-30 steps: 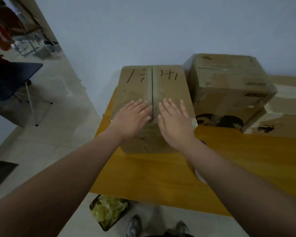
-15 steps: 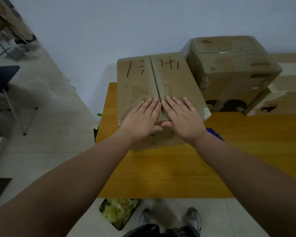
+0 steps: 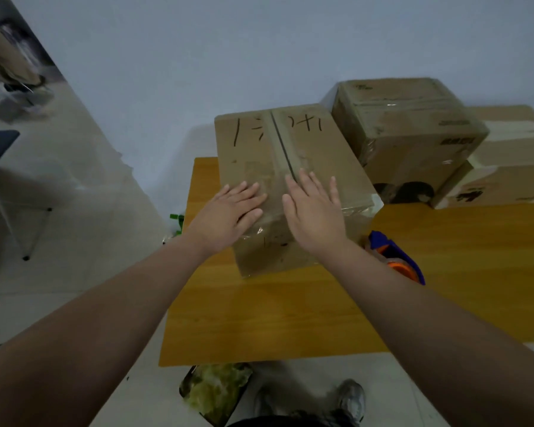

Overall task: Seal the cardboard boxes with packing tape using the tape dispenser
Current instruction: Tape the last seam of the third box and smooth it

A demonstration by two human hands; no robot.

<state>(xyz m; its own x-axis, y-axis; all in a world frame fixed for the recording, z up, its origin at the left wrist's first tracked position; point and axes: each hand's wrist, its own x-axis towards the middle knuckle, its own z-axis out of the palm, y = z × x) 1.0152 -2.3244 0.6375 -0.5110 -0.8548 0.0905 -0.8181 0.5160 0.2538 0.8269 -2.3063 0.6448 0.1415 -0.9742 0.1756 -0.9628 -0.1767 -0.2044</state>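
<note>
Item: cardboard box (image 3: 318,155), marked in black pen, standing on the yellow bench (image 3: 290,318) near its left end, centre seam (image 3: 281,146) running away from the person. Left hand (image 3: 228,217): flat on the left flap, fingers (image 3: 250,192) straight and released, grasping nothing. Right hand (image 3: 313,217): flat just right of the seam, fingers likewise extended, holding nothing. Change noted: half a second ago the two hands lay together over the seam at the near edge, thumbs touching; they now sit apart, one per flap. Glossy tape (image 3: 359,208) shows across the near edge and corner. Judgement: a smoothing pass outward, pressing tape down; this box looks close to sealed. Tape dispenser (image 3: 395,257): blue and orange, lying on the bench just beside the right forearm, untouched. Further boxes (image 3: 407,127) stand behind, to the right.
</note>
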